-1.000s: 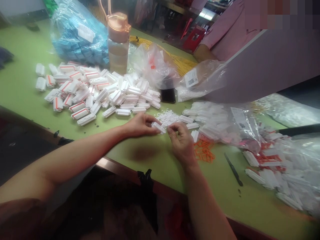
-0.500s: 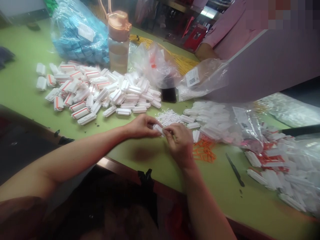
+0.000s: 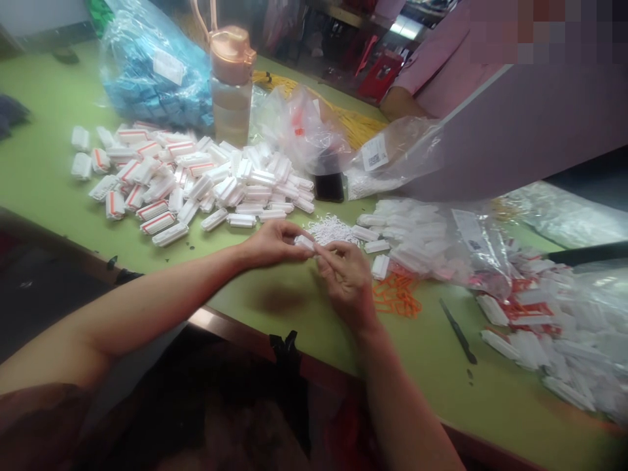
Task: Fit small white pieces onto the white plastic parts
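Between the thumb and fingers of my left hand (image 3: 272,243) is a small white plastic block (image 3: 304,243), held just above the green table. My right hand (image 3: 346,275) is closed, its index fingertip and thumb meeting the block's right end. Whatever those right fingers pinch is too small to make out. Right behind both hands lies a heap of tiny white parts (image 3: 331,229). A few loose white blocks (image 3: 380,266) rest to the right of my right hand, beside orange plastic frames (image 3: 396,296).
A large pile of white blocks (image 3: 167,173), some with orange strips, spreads left. Behind stand a bottle (image 3: 231,88) and a blue-filled bag (image 3: 157,72). A phone (image 3: 330,187) lies mid-table, a thin blade-like tool (image 3: 457,332) at right. Another person's arm (image 3: 405,101) shows across the table.
My right index finger has straightened against the block's end, where finger and thumb were pinched before. Both hands and the block have shifted slightly left.
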`<state>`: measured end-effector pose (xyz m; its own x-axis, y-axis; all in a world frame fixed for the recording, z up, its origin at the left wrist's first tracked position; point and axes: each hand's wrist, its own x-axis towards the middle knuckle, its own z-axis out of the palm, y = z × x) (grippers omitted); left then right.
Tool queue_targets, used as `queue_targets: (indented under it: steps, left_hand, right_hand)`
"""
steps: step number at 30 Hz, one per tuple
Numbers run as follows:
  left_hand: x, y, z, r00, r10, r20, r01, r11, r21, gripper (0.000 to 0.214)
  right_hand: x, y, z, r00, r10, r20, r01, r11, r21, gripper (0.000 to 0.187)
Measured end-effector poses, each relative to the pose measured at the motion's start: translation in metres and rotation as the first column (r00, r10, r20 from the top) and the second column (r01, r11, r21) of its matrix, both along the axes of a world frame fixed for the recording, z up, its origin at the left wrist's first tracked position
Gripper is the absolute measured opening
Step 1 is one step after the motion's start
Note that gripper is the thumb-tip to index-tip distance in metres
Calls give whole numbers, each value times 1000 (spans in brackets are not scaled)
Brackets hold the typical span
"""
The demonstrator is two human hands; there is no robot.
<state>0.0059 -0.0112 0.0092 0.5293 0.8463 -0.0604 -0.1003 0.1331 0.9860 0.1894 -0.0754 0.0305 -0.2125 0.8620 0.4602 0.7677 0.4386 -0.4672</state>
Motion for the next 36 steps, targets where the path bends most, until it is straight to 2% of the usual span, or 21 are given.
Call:
queue_targets:
  steps: [2, 4, 6, 8, 11, 15, 19, 25, 30, 33, 36]
  left_hand:
    - [1, 2, 0, 998, 44, 50, -42, 999, -32, 45]
    - [1, 3, 1, 992, 103, 72, -99, 994, -48, 48]
    - [1, 5, 1, 984, 161, 82, -156, 986, -63, 49]
    - [0, 6, 1, 976, 197, 93, -189, 978, -86, 50]
    - [0, 8, -1, 973, 209, 97, -200, 975, -98, 51]
    - [1, 8, -4, 977, 194, 90, -187, 979, -81, 51]
    - [0, 8, -5, 981, 182, 61, -179, 982, -62, 53]
    - [0, 7, -6, 991, 135, -8, -135, 990, 31, 51]
    - [-1, 6, -4, 987, 131, -88, -120, 986, 117, 46]
    - [-2, 6, -3, 982, 124, -145, -101, 983, 153, 46]
    - [-3, 6, -3, 982, 106, -159, -79, 983, 166, 47]
  right_hand:
    - [6, 4, -1, 982, -70, -174, 68, 998, -18, 29]
    - [14, 8, -5, 955, -166, -245, 160, 986, -47, 27]
    - [19, 12, -12, 963, -194, -186, 179, 979, -93, 23]
    - [20, 15, -18, 984, -166, -72, 154, 978, -143, 21]
    - [13, 19, -24, 987, -147, 68, 156, 976, -152, 19]
    - [8, 23, -22, 963, -159, 219, 196, 967, -160, 20]
    - [20, 20, -14, 949, -92, 302, 167, 958, -235, 19]
    - [28, 15, -11, 930, -66, 362, 149, 967, -205, 13]
    - [24, 18, -13, 910, -79, 407, 161, 972, -170, 20]
    - [31, 19, -13, 928, -71, 365, 152, 969, -197, 21]
    - [39, 19, -10, 963, -102, 249, 159, 962, -220, 24]
